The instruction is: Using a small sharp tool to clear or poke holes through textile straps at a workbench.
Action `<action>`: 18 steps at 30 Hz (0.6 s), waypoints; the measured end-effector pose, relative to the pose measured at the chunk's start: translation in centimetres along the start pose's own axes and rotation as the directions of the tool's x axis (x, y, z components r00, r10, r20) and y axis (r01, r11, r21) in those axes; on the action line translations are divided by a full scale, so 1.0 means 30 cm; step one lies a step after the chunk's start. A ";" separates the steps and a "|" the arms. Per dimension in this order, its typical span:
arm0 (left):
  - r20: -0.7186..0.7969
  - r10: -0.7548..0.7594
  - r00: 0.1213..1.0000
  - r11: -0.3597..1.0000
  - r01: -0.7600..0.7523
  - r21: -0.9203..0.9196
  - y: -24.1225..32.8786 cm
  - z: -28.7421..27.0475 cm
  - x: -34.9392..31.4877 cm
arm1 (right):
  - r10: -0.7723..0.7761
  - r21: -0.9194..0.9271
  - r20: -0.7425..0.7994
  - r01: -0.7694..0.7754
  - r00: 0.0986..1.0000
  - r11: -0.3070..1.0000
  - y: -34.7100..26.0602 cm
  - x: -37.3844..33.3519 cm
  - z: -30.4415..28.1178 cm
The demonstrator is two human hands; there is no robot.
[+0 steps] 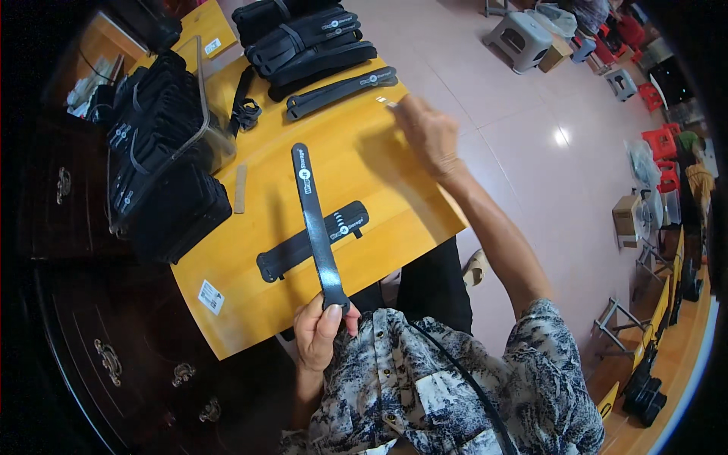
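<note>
My left hand point(315, 334) is closed on the lower end of a long black strap point(316, 224) with white printing, which stands up over the table. Its thumb and fingers pinch the strap's rounded end. Beneath the strap, a shorter, wider black strap bundle point(294, 254) lies flat on the wooden table. At the table's right edge my right hand point(431, 138) is slightly blurred, its fingers drawn together. A small silver-white piece point(386, 101) sticks out at its fingertips; its kind is unclear.
Stacked black straps point(307, 49) lie at the table's far side, with one flat strap bundle point(341, 92) before them. A clear plastic bin point(220, 144) full of black straps stands left. A brown strip point(240, 188) and white label point(211, 296) lie nearby. A grey stool point(519, 39) stands beyond.
</note>
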State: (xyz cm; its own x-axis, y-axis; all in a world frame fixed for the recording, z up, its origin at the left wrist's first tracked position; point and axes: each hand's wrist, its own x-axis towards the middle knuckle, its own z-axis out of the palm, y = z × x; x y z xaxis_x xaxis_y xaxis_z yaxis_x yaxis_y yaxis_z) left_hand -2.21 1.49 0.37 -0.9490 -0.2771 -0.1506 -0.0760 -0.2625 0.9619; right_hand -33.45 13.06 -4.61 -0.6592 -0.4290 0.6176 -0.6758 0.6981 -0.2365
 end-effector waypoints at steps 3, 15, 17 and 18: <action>-0.037 -0.013 0.999 1.000 0.012 -0.008 -0.018 -0.020 -0.006 | -0.029 0.094 0.129 0.017 0.991 0.995 -0.101 -0.008 0.065; -0.079 0.026 0.997 1.000 -0.027 -0.013 -0.039 -0.050 0.007 | 0.125 0.183 0.338 -0.195 0.933 0.964 -0.266 0.020 0.191; -0.087 0.016 0.996 1.000 -0.017 -0.009 -0.039 -0.052 0.005 | 0.137 0.224 0.345 -0.224 0.929 0.948 -0.288 0.027 0.173; -0.096 0.005 0.995 1.000 -0.005 -0.002 -0.039 -0.052 0.002 | 0.151 0.268 0.353 -0.254 0.923 0.929 -0.303 0.027 0.170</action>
State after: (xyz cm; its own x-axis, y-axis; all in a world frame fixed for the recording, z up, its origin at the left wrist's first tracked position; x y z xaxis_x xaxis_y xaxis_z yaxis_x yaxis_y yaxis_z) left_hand -1.71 0.33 -1.11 -0.9154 -0.3662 -0.1670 -0.0704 -0.2628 0.9623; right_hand -29.51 3.43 -5.79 -0.8269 -0.4934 0.2696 -0.5489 0.6043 -0.5775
